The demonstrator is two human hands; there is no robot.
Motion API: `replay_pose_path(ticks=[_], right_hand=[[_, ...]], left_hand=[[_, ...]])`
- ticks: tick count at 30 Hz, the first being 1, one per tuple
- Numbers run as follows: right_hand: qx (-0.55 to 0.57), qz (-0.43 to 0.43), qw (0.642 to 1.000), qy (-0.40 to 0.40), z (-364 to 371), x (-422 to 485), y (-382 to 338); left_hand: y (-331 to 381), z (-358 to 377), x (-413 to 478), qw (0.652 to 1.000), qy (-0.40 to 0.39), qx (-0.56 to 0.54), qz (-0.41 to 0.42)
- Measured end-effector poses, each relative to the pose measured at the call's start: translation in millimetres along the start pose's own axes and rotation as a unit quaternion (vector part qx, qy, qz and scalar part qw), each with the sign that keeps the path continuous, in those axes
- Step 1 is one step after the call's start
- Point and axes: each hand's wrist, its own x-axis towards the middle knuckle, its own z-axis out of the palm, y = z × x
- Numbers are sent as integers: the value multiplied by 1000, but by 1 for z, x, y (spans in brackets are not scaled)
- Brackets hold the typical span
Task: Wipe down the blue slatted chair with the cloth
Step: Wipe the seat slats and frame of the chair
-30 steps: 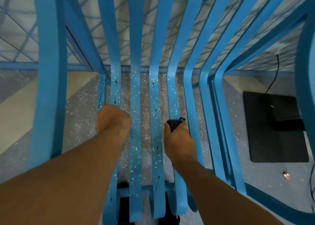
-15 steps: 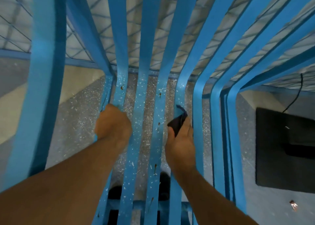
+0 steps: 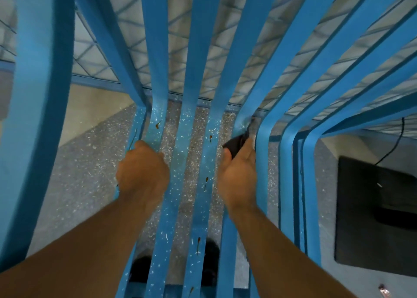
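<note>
Left hand [image 3: 142, 171] fist curled round a seat slat of the blue slatted chair [image 3: 191, 76]. Right hand [image 3: 238, 175], arm extended, fingers pinching dark crumpled cloth [image 3: 234, 144] against another slat near the seat-back bend.

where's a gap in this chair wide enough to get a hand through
Widest opening: between the broad left frame piece and the slat the left hand grips. Gaps between the middle slats are narrow. Tightest: the bunched slats right of the right hand and cloth.

left hand [image 3: 142, 171] gripping a slat of the blue slatted chair [image 3: 191, 76], right hand [image 3: 237, 175] pressing dark cloth [image 3: 234, 144] on another slat
</note>
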Motion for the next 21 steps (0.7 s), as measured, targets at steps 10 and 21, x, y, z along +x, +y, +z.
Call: replay_pose_path(ticks=[10, 21], right_hand=[[57, 139, 989, -4, -4, 36, -17], [125, -12, 991, 48, -5, 74, -24]], left_hand=[[1, -2, -2, 1000, 3, 8, 1], [4, -6, -6, 1000, -1, -1, -1]])
